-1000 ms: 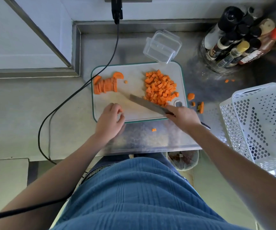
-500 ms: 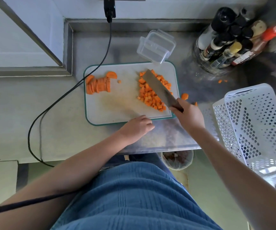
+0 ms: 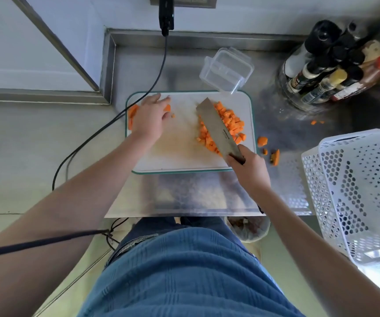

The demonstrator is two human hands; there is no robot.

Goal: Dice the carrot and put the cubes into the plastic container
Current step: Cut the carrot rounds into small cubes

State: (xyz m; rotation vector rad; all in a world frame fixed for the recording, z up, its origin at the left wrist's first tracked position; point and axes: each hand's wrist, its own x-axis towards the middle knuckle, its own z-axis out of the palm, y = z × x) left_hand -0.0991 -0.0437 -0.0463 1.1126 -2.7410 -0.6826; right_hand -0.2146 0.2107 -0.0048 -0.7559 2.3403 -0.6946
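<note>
A white cutting board [image 3: 180, 156] lies on the steel counter. A pile of orange carrot cubes [image 3: 230, 124] sits on its right half. My right hand [image 3: 248, 165] grips the handle of a broad knife [image 3: 216, 126], whose blade lies flat over the pile. My left hand [image 3: 150, 115] reaches over the sliced carrot pieces [image 3: 132, 113] at the board's left end, fingers spread and covering most of them. Whether it holds any is hidden. The clear plastic container [image 3: 226, 69] stands tilted just beyond the board's far right corner.
Stray carrot bits [image 3: 262, 141] lie on the counter right of the board. A jar of sauce bottles [image 3: 326, 69] stands at the back right. White perforated baskets [image 3: 358, 191] sit at the right. A black cable [image 3: 106, 124] runs past the board's left edge.
My left hand moved from the board's near edge up to the carrot slices at the far left. The knife stayed over the cube pile.
</note>
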